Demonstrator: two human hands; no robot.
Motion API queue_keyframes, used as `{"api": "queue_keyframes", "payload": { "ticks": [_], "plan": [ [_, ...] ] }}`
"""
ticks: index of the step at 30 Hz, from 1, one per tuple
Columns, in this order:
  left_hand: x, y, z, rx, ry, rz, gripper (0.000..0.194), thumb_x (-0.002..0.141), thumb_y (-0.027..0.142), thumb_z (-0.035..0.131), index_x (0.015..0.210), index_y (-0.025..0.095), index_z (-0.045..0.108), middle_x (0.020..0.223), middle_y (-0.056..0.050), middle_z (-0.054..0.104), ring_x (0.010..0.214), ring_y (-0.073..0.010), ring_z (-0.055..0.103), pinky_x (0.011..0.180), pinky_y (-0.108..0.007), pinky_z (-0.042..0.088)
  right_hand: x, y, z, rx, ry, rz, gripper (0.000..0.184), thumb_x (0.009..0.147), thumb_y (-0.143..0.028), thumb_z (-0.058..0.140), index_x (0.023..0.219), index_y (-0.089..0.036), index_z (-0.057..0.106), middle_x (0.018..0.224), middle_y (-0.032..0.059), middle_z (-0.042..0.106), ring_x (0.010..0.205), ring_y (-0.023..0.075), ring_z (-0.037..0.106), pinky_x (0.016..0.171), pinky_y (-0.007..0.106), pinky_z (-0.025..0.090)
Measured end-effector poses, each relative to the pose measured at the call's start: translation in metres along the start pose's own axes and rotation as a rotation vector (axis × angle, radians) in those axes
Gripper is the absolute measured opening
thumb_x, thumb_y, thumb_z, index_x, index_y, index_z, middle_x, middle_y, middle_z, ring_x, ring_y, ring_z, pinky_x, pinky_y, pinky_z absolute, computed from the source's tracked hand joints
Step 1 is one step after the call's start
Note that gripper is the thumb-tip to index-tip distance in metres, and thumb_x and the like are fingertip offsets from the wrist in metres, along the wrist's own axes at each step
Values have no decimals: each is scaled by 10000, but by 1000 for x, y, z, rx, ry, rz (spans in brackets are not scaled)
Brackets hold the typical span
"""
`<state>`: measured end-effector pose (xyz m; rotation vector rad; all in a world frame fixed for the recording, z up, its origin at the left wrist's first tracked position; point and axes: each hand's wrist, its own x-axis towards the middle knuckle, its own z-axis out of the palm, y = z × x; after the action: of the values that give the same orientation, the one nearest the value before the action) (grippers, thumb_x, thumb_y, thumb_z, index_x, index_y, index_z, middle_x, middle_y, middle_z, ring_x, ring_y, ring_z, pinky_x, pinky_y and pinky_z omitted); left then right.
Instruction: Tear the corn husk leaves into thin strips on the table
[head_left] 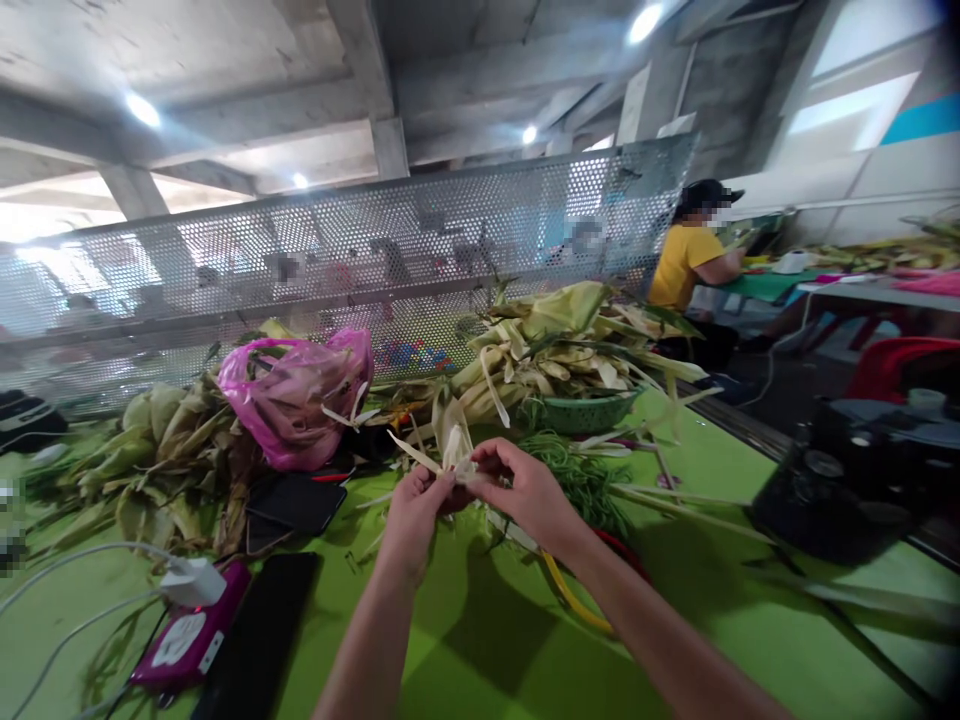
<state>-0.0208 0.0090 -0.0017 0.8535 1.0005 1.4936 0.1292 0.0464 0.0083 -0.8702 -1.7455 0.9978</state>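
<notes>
A bundle of pale corn husk strips (454, 445) rises upright between my two hands, above the green table. My left hand (420, 502) pinches the lower end of the bundle from the left. From the right, the bent fingers of my right hand (517, 487) close on the same end, close to the left fingertips. The exact grip at the fingertips is partly hidden. Just right of my right hand lies a heap of thin green strands (577, 485). A yellow loop (574, 600) shows below my right wrist.
A green basket (592, 412) heaped with husks stands behind. To the left are a pink plastic bag (296, 400), piled husks (169, 450), a black phone (259, 630) and a purple power strip (195, 635) with cables. A black container (817, 490) stands right; a person (686, 260) sits beyond.
</notes>
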Motion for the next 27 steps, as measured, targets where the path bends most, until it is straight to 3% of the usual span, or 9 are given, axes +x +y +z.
{"api": "queue_keyframes", "payload": {
  "ticks": [3, 8, 15, 21, 27],
  "plan": [
    [3, -3, -1, 19, -2, 40, 301, 634, 358, 792, 774, 129, 656, 699, -29, 683, 580, -121, 617, 600, -227, 486, -1, -4, -3, -65, -35, -47, 289, 720, -174, 667, 999, -212, 607, 716, -45, 557, 662, 120, 514, 630, 227, 422],
    [8, -13, -3, 192, -52, 124, 237, 685, 352, 737, 764, 148, 647, 711, -32, 663, 598, -142, 592, 592, -248, 464, -2, -13, -3, 71, -62, -32, 53, 769, -227, 628, 804, -190, 643, 701, -13, 601, 666, 143, 559, 650, 260, 462],
    [-2, -10, 3, 397, -173, 151, 124, 780, 290, 607, 751, 176, 644, 701, -31, 629, 645, -167, 600, 634, -264, 468, -1, -6, 1, 68, 36, 17, 120, 785, -282, 634, 826, -173, 658, 730, 9, 654, 687, 155, 588, 662, 264, 474],
    [-1, -5, 5, 254, -143, 114, 247, 762, 378, 644, 823, 138, 636, 693, -33, 618, 616, -160, 585, 607, -281, 498, -1, -7, 2, 181, 85, -10, 202, 748, -266, 662, 923, -184, 605, 804, 4, 628, 705, 138, 570, 669, 258, 478],
    [-1, -2, 6, 163, -112, 80, 278, 729, 397, 687, 798, 131, 642, 694, -42, 651, 610, -155, 604, 595, -267, 496, 0, -1, 7, 213, 88, 51, 147, 717, -279, 686, 760, -178, 587, 696, -10, 588, 636, 128, 550, 617, 252, 468]
  ]
}}
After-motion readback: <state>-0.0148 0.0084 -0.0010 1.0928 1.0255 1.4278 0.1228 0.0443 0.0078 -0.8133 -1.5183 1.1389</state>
